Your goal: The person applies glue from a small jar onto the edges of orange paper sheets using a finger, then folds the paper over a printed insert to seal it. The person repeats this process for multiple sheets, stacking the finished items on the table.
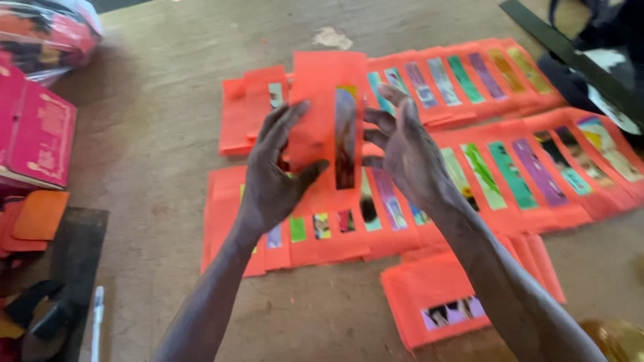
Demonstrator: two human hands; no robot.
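Observation:
My left hand point(275, 167) grips an orange paper packet point(322, 114) with a narrow window that shows a coloured picture strip. The packet stands upright above the table. My right hand point(402, 151) is at the packet's right edge, fingers spread and touching or almost touching it. Below and behind both hands lie rows of several like orange packets point(510, 174), overlapped like tiles, each with a coloured strip in its window.
A brown table point(161, 134) carries the rows. A separate stack of orange packets point(436, 295) lies near the front. Pink boxes point(37, 134) and a wrapped bundle point(47, 30) stand at the left. A dark strip point(570, 57) runs along the far right.

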